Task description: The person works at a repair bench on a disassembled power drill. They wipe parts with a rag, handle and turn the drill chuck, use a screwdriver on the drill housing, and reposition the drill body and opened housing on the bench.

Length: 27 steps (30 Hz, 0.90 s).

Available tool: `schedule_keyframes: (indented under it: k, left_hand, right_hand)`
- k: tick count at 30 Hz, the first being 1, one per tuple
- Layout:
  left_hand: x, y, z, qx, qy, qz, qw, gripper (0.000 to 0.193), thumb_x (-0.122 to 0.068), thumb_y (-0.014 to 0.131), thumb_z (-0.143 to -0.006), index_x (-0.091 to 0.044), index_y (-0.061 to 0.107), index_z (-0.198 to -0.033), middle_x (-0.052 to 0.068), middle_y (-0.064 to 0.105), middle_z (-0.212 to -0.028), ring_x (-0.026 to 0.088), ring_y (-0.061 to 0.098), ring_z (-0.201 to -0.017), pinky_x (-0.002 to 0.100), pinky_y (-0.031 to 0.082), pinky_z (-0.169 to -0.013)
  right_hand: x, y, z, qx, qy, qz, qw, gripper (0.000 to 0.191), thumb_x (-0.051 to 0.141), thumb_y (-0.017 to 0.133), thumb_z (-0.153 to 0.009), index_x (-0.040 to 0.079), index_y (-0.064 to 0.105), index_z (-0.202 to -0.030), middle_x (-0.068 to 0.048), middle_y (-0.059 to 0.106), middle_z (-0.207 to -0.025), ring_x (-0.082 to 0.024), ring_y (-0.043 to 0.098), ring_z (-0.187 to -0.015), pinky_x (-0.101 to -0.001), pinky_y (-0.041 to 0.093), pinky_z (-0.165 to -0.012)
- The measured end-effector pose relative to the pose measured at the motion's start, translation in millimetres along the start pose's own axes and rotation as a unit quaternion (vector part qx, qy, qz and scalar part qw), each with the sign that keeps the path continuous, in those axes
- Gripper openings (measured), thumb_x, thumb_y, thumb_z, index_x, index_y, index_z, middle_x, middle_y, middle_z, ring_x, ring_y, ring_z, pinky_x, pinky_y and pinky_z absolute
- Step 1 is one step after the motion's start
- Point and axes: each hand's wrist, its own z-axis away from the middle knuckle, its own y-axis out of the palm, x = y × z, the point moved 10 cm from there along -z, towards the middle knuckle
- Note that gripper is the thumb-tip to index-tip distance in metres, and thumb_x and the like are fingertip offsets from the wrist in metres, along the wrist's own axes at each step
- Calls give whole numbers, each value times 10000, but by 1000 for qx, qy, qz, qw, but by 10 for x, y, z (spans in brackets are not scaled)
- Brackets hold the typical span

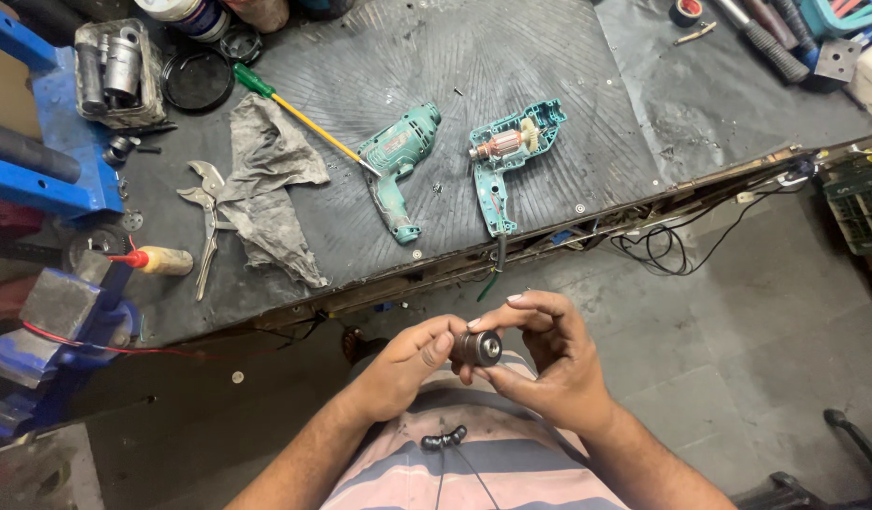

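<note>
**Drill chuck held between both hands**

We held the drill chuck [477,348] above our lap, below the bench edge, its open end facing us. Our left hand [406,366] pinched its side with closed fingers; our right hand [547,364] clamped it from the other side, probably for gripping. On the workbench [512,57] lay the opened drill half [508,161], its motor exposed, beside the closed drill shell [398,161]. A tray [117,71] held metal sockets.

A round tin [186,13] with a white and blue label stands at the bench's far edge, top left. The teal drill cover [398,151] bears a small reddish label. No signs or screens show
</note>
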Motion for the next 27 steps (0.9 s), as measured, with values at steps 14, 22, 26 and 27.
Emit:
schedule_keyframes:
  k: [14,22,26,27]
  left_hand:
    - [-380,-294,96,-183,49,-162,968,308,-113,779,-874,-45,631,-1135,55,698,-1058,151,692,-966,311,574,-875]
    - [-962,150,153,-131,246,-475,834,319,-121,850,-829,-92,686,-1101,86,674,-1063,246,676,-994,354,564,-865]
    - [-1075,256,151,-117,280,-457,836,341,-144,874,-825,-96,664,-1089,62,694,-1011,232,679,-930,358,554,-830]
    - [-1097,260,147,-119,284,-441,843,352,-143,880,-826,-96,656,-1094,59,698,-1004,226,682,-908,354,557,-819]
  right_hand:
    - [-164,-108,-113,-45,64,73,994,632,-29,828,-818,11,536,-1377,-137,696,-1235,-203,675,-1154,-372,532,-1042]
    - [-952,-52,79,35,225,-124,966,446,278,656,-1012,-39,621,-1324,-116,681,-1174,-172,640,-1078,-351,517,-957]
    - [-1021,190,199,83,268,-351,893,503,404,645,-1038,-37,588,-1272,-96,634,-1125,-209,638,-1029,-389,531,-927]
    - [-991,208,186,86,266,-359,891,498,397,661,-1026,-35,586,-1264,-101,630,-1132,-207,635,-1040,-386,527,-934]
